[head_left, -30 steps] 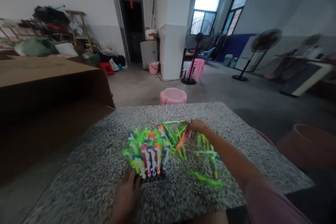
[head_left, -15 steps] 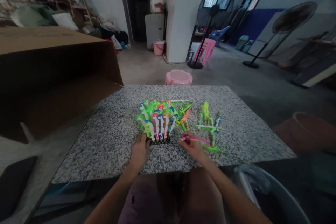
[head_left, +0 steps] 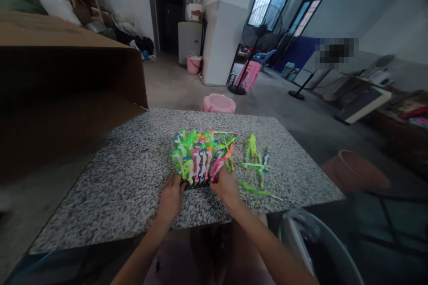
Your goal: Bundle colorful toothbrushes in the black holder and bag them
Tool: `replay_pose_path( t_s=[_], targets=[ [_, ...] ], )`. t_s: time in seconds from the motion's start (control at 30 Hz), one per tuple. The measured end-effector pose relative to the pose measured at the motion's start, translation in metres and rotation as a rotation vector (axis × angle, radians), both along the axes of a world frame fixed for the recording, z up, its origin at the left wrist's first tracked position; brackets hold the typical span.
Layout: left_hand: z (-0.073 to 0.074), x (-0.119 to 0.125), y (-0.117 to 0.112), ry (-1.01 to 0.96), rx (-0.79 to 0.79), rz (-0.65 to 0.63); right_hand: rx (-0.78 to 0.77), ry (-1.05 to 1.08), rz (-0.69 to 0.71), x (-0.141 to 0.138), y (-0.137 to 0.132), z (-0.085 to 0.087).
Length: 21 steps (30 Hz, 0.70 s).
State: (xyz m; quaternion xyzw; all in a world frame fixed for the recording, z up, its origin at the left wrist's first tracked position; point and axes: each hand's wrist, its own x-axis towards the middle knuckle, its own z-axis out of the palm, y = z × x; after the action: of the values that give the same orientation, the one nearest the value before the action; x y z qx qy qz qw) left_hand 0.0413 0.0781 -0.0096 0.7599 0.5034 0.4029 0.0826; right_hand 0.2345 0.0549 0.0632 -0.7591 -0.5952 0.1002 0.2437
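Note:
Upright in a black rack point(head_left: 197, 185) stands a dense bunch of novelty pens point(head_left: 197, 153), green, pink, blue and orange with white parts. My left hand point(head_left: 171, 198) is closed on the rack's left end, its fingertips partly hidden. At the rack's right end my right hand point(head_left: 226, 187) pinches a pink pen point(head_left: 218, 165), held upright and slightly tilted beside the others. Its lower tip is hidden by my fingers. To the right of that hand a green pen point(head_left: 256, 189) lies on the speckled table point(head_left: 133, 187), its thin tip pointing right.
More loose pens point(head_left: 256, 164) lie across each other on the right of the table. A large open cardboard box point(head_left: 73, 49) stands at the left. Beyond the far edge is a pink stool point(head_left: 219, 103). A lined tub point(head_left: 317, 240) stands at the near right, below the tabletop.
My right hand has carried the pink pen leftward to the rack and turned it from lying flat to upright. My left hand stays at the rack. The camera view has shifted right.

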Motion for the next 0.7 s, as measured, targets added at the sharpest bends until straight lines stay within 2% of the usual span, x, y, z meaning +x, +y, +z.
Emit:
replay_pose_path(
  t_s=[0.2,0.3,0.37,0.47,0.5,0.6,0.67,0.7],
  targets=[
    [0.000,-0.002,0.001,0.013,-0.046,0.012,0.040,0.078,-0.034,-0.013,0.015,-0.009],
    [0.003,-0.002,-0.001,0.017,-0.055,0.020,0.030,0.113,-0.008,-0.013,0.014,-0.009],
    [0.006,-0.002,-0.003,0.023,-0.039,0.030,0.026,0.197,0.084,-0.003,0.009,-0.007],
    [0.007,-0.003,-0.006,0.034,0.000,0.043,0.048,0.259,0.194,0.035,0.011,0.004],
    [0.006,-0.003,-0.007,0.035,0.010,0.052,0.066,0.190,0.175,0.052,0.016,0.010],
    [0.000,-0.004,-0.004,-0.008,0.012,0.089,0.038,-0.281,0.094,0.097,0.041,0.028],
    [-0.005,-0.003,0.001,-0.071,-0.004,0.088,-0.028,-0.496,0.174,0.112,0.063,0.036],
    [-0.006,-0.004,0.004,-0.103,-0.013,0.076,-0.049,-0.530,0.244,0.114,0.073,0.038]
  ],
)
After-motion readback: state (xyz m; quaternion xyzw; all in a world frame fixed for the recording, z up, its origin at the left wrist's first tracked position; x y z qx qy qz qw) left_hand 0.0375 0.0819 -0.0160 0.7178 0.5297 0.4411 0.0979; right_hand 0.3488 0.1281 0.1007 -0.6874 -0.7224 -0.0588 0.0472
